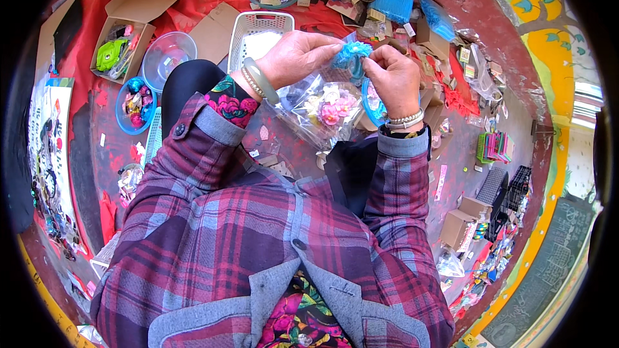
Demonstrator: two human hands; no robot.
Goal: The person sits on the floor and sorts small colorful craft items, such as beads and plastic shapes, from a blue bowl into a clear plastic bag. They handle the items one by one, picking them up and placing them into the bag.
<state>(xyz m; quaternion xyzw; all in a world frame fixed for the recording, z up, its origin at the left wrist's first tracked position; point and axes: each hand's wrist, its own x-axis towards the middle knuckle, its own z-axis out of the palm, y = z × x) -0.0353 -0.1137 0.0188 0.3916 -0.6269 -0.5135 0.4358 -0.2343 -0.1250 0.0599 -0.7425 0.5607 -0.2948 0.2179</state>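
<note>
Both my hands are raised over the floor, pinching a bright blue ruffled fabric piece (pixel 351 55) between them. My left hand (pixel 298 57) has its fingertips closed on the piece's left edge. From the other side, my right hand (pixel 394 81) grips it with thumb and forefinger. The piece looks like a gathered flower or hair tie; which one I cannot tell. Just below it lies a clear plastic bag (pixel 303 115) with pink and white artificial flowers (pixel 332 106). Partly behind my right hand is a blue-rimmed round basket (pixel 371 111).
A white basket (pixel 237 42) stands beyond my left hand. Further left are a clear round tub (pixel 182 44), a blue bowl (pixel 121 111) of shiny pieces and an open cardboard box (pixel 143 37). Small boxes and blue trays (pixel 391 1) crowd the far right.
</note>
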